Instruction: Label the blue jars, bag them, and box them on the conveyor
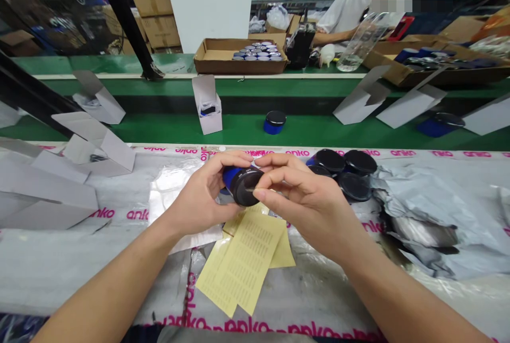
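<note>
My left hand (203,194) is wrapped round a blue jar with a black lid (241,183), held on its side above the table. My right hand (297,194) meets it from the right, thumb and fingers pinched at the lid's face; whether a small label is between them I cannot make out. Below the hands lie yellow label sheets (247,258) with printed rows. Several more black-lidded blue jars (345,170) stand just right of my hands.
Folded white cartons (99,146) lie at the left. Crumpled grey plastic wrap (434,215) is at the right. On the green conveyor (167,128) stand an open white carton (207,104), a lone jar (274,121) and flat cartons. A tray of jars (239,56) and a seated person (350,8) are beyond.
</note>
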`<control>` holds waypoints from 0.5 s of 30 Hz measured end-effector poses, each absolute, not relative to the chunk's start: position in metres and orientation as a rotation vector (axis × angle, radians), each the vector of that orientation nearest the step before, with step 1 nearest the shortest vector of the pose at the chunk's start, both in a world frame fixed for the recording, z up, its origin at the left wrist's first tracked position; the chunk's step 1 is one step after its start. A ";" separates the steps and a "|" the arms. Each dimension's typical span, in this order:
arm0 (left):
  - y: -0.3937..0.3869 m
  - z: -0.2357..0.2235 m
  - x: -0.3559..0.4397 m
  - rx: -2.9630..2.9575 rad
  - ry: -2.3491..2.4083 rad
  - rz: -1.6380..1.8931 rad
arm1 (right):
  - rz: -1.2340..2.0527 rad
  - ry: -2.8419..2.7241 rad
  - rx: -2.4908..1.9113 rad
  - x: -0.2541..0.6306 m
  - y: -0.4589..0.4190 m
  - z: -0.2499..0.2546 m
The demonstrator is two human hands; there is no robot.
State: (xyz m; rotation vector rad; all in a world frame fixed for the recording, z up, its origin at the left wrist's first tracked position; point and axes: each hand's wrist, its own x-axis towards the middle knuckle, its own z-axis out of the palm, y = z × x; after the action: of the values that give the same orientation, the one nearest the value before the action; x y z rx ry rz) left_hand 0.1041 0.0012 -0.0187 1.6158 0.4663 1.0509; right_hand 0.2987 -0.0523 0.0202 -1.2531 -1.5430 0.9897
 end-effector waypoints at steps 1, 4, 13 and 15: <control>0.001 -0.019 0.104 1.616 0.467 1.052 | 0.993 -1.539 -1.252 0.299 -0.052 0.021; 0.001 -0.018 0.104 1.612 0.476 1.053 | 0.994 -1.536 -1.254 0.300 -0.053 0.021; -0.001 -0.018 0.105 1.594 0.482 1.060 | 0.884 -1.546 -1.251 0.298 -0.053 0.018; -0.001 -0.019 0.105 1.595 0.482 1.060 | 0.830 -1.546 -1.250 0.296 -0.053 0.016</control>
State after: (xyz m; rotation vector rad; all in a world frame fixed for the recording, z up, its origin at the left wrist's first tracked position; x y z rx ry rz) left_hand 0.1049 -0.0012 -0.0193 1.5950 0.4819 1.0601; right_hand 0.2959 -0.0531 0.0162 -1.2501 -1.5455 0.8299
